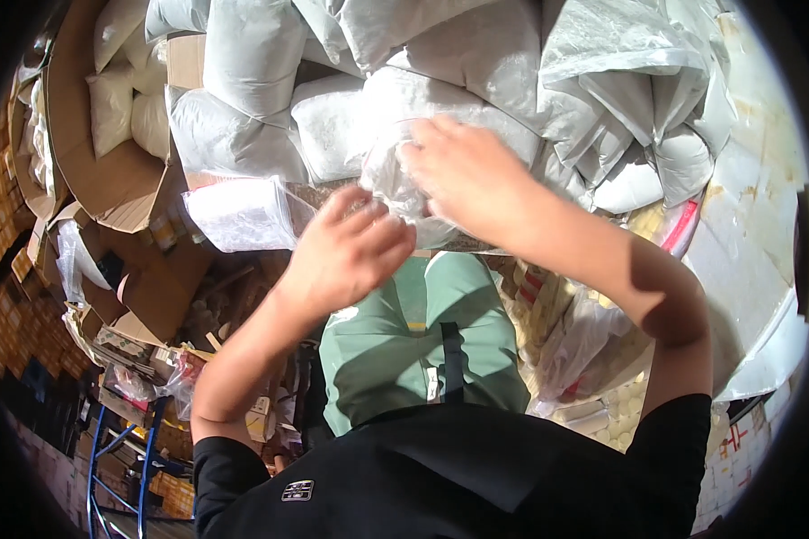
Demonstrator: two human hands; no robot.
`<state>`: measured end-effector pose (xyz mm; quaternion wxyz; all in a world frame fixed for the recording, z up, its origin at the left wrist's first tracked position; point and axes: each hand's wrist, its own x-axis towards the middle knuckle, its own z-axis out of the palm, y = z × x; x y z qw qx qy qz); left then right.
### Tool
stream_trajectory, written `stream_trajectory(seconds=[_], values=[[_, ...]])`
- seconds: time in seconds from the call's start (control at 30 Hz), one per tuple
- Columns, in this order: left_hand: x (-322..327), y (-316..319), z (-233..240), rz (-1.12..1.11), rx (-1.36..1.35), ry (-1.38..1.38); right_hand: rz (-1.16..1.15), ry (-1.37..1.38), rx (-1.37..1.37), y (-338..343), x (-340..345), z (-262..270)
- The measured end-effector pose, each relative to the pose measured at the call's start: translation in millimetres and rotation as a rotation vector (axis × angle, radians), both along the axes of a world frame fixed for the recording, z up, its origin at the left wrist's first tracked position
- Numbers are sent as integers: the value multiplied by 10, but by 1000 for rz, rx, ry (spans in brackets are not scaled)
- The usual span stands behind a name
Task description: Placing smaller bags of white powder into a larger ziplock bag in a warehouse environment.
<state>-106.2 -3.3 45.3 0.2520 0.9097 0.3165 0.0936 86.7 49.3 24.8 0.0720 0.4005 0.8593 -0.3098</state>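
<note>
A crumpled clear plastic bag (394,168) lies between my two hands, in front of piled filled white plastic bags (249,60). My left hand (354,246) is curled at the near left side of the crumpled bag, its fingers closed on the plastic. Over the right side of the same bag is my right hand (462,172), fingers bent and blurred; whether they grip the plastic is hidden. Left of my left hand sits a flat stack of clear plastic bags (239,214) on the edge of the work surface.
Open cardboard boxes (114,195) stand at the left, one holding filled white bags. A blue metal frame (150,465) is at the lower left. At the right are a large pale sheet-like surface (748,222) and packs of pale yellow goods (620,411) below it.
</note>
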Motion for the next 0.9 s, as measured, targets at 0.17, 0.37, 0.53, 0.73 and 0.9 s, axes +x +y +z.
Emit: stream_trajectory(seconds=[0.17, 0.37, 0.53, 0.73, 0.9], values=[[58, -266, 10, 138, 30, -67, -90, 103, 64, -170, -300, -126], [-85, -174, -261, 352, 87, -204, -80, -35, -166, -93, -316, -234], [-304, -412, -670, 931, -286, -487, 95, 91, -166, -40, -334, -306], [377, -1422, -818, 1474, -962, -671, 42, 247, -228, -136, -320, -379], [644, -1061, -581, 1623, -1158, -1350, 272, 343, -74, -261, -251, -319]])
